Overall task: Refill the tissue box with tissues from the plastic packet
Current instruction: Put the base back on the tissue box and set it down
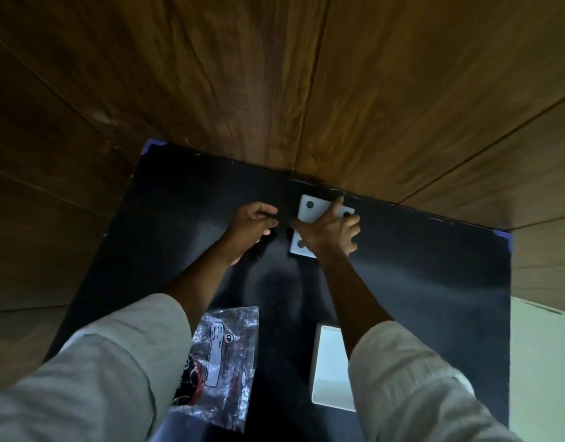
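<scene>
- A black table [418,282] stands pushed up against a brown wood-panelled wall [275,74], with blue tape [151,144] at its two far corners.
- Both arms reach out over the table, pale sleeves [115,362] pushed up above the forearms.
- At the far edge lies a white square panel [310,215] with dark round dots near its corners; it looks like the underside of the tissue box, though I cannot be sure of that.
- The right hand [330,231] is spread wide and lies flat on top of this panel, fingers fanned, the forefinger pointing at the wall.
- The left hand [254,221] sits just beside the panel's left edge, fingers curled in; something dark and thin shows between thumb and fingers, but it is too dim to tell whether it grips anything.
- The plastic packet [225,355] lies near the front of the table, close by the left sleeve, crinkled and shiny, with a white label and red and black print.
- A white flat slab [329,371] rests near the front on the right, partly hidden under the right forearm, well apart from the dotted panel.
</scene>
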